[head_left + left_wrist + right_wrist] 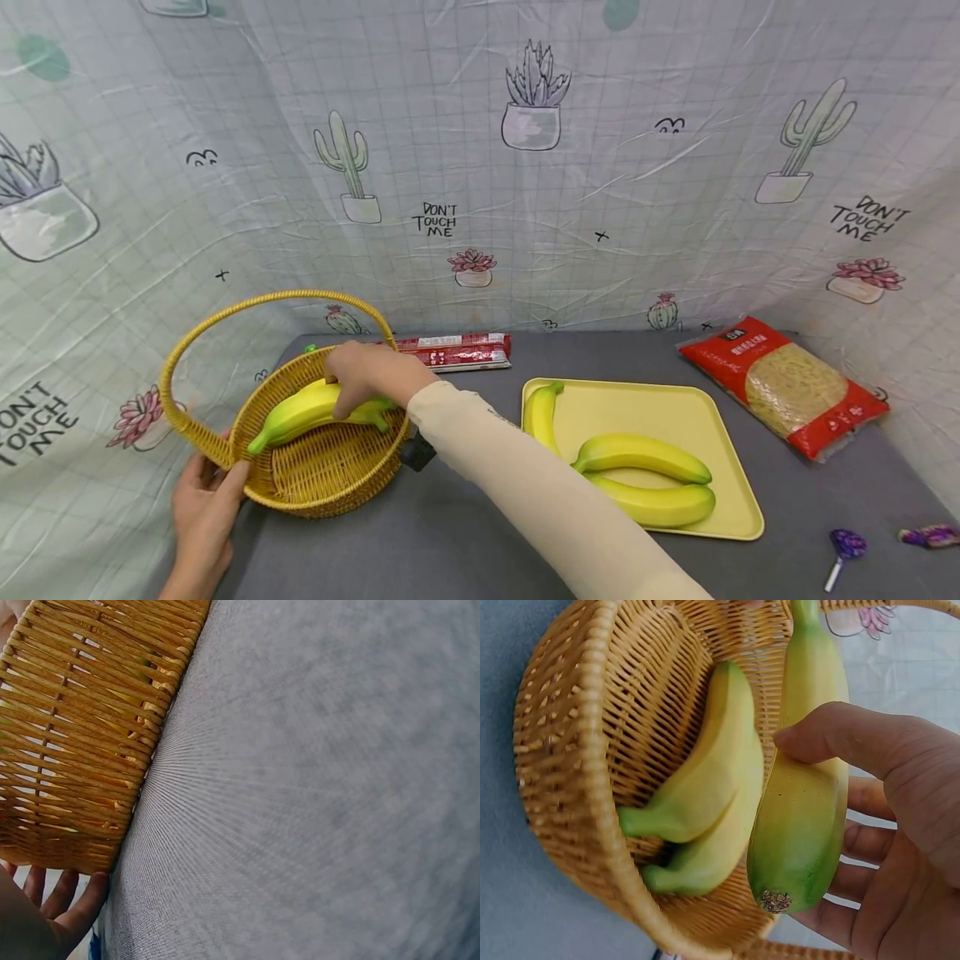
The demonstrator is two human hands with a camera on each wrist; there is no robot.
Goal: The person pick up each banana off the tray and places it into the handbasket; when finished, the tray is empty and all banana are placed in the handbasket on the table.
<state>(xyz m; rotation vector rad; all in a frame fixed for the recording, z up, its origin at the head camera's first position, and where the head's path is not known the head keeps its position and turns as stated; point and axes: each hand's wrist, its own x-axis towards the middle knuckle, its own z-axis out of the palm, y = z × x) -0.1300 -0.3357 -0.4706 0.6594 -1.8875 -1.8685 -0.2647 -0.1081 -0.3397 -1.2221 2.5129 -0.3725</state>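
At the left stands a wicker basket with a tall hooped handle. My left hand grips its near-left side by the foot of the handle; the left wrist view shows its fingers against the woven wall. Over the basket, my right hand holds a yellow-green banana between thumb and fingers, its stem pointing left in the head view. Two more bananas lie inside the basket, below the held one, mostly covered by it and the hand in the head view.
Right of the basket, a yellow tray bears three bananas, partly behind my right sleeve. Red packets lie by the back curtain. A red bag of dry food, a lollipop and a purple-wrapped sweet are at the right.
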